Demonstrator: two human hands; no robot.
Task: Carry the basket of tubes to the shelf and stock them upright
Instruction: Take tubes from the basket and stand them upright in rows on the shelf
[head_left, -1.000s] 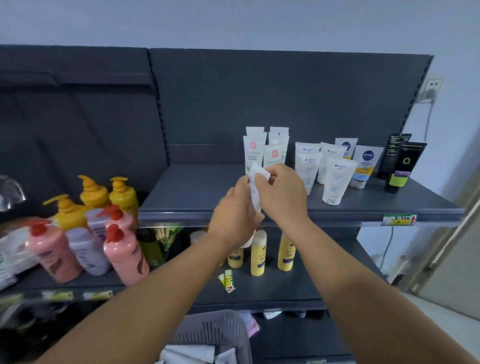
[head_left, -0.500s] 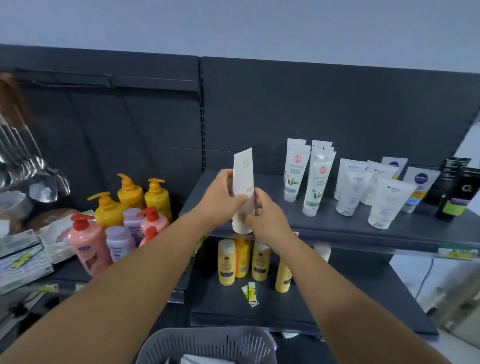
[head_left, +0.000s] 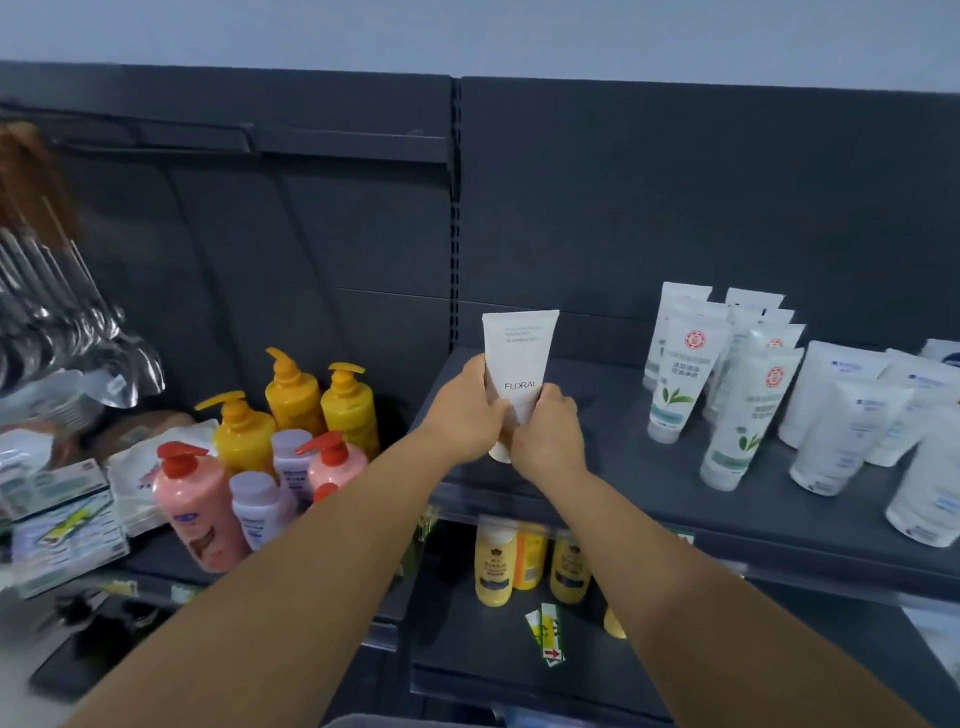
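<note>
Dark grey metal shelf (head_left: 649, 467) carries standing tubes; near its left end, the left hand (head_left: 465, 415) and right hand (head_left: 545, 431) both grip an upright white "FLORAL" tube (head_left: 519, 358), cap down.

This is a shop aisle. Dark metal gondola shelving (head_left: 727, 525) with slotted uprights fills the view, its front edge carrying price-tag strips. At three o'clock stand ranks of identical white cosmetic tubes (head_left: 737, 395); at nine o'clock, pump bottles (head_left: 291, 395) in repeated yellow and pink. Small yellow bottles (head_left: 496, 566) line the lower shelf at six o'clock, and packaged metal ladles (head_left: 62, 332) hang at ten.
</note>
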